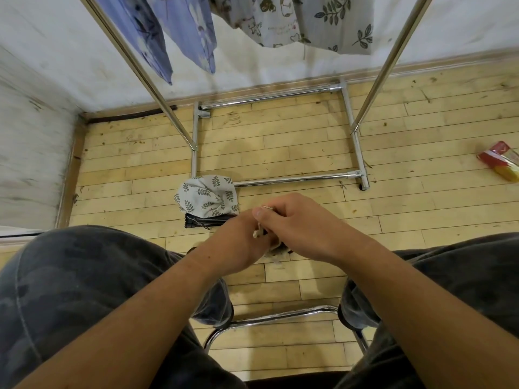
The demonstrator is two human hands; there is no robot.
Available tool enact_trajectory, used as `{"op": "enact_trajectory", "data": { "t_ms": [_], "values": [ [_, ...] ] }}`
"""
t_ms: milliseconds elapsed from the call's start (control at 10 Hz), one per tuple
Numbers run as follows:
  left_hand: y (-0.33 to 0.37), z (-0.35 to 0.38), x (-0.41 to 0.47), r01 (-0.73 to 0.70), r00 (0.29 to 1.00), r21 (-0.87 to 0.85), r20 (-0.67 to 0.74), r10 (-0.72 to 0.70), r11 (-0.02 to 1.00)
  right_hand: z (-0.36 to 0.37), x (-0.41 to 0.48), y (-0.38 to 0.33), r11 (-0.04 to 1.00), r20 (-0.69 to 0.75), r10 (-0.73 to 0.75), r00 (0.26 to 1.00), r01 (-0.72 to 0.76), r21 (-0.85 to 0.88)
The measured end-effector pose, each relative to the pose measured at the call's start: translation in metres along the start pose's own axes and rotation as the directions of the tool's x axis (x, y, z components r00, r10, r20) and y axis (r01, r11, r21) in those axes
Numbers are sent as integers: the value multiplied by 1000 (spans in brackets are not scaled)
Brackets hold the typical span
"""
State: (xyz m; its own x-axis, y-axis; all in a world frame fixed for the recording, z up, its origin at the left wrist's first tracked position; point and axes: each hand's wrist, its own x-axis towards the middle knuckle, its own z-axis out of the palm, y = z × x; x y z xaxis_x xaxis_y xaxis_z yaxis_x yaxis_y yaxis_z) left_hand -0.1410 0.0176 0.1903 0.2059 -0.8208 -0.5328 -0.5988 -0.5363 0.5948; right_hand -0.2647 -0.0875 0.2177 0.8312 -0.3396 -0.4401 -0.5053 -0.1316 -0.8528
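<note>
My left hand (234, 245) and my right hand (297, 223) meet above the floor between my knees. Both grip a small beige piece of cloth (257, 233); most of it is hidden inside the fingers, and a frayed bit hangs below at the cloth's lower end (276, 252). A leaf-printed grey cloth (206, 199) lies crumpled on the floor just beyond my hands, on top of a dark folded cloth (202, 221).
A chrome clothes rack (276, 179) stands ahead on the wooden floor, with a blue floral fabric (179, 29) and a grey printed fabric (306, 21) hanging from it. A red and yellow packet (501, 164) lies at the right. A chrome chair frame (269, 318) shows between my legs.
</note>
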Motion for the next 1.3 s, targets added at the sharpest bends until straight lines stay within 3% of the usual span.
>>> {"op": "enact_trajectory", "data": {
  "t_ms": [200, 300, 400, 500, 600, 700, 800, 900, 1300],
  "values": [
    [-3, 4, 10, 87, 996, 151, 15, -90, 985, -1, -2, -4, 996, 36, -68, 997, 70, -57],
    [-13, 8, 15, 37, 996, 277, 64, -56, 960, 3, -4, -5, 988, 106, -75, 992, 89, -128],
    [-15, 11, 13, 82, 994, 164, 56, -93, 983, 2, -5, -7, 983, 130, -96, 987, 115, -145],
    [-4, 4, 9, 126, 986, 215, 80, -146, 968, 2, -6, -6, 983, 144, -120, 982, 138, -119],
    [-10, 0, 0, 150, 986, 155, 45, -159, 976, 0, -9, -7, 987, 99, -144, 985, 150, -61],
    [-12, 3, 9, 84, 996, 206, 11, -89, 975, -4, -12, -10, 996, 54, -56, 997, 52, 71],
    [-18, 0, 14, 109, 994, 14, -33, -109, 994, -9, -11, -13, 987, 17, 33, 999, -35, 159],
    [-9, -6, 3, 0, 992, -138, -126, -18, 990, -8, -9, -14, 985, -45, 33, 998, -25, 168],
    [-16, 5, 6, -69, 990, -12, -123, 67, 998, -20, -4, -10, 758, -1, 209, 978, -162, 631]
  ]
}}
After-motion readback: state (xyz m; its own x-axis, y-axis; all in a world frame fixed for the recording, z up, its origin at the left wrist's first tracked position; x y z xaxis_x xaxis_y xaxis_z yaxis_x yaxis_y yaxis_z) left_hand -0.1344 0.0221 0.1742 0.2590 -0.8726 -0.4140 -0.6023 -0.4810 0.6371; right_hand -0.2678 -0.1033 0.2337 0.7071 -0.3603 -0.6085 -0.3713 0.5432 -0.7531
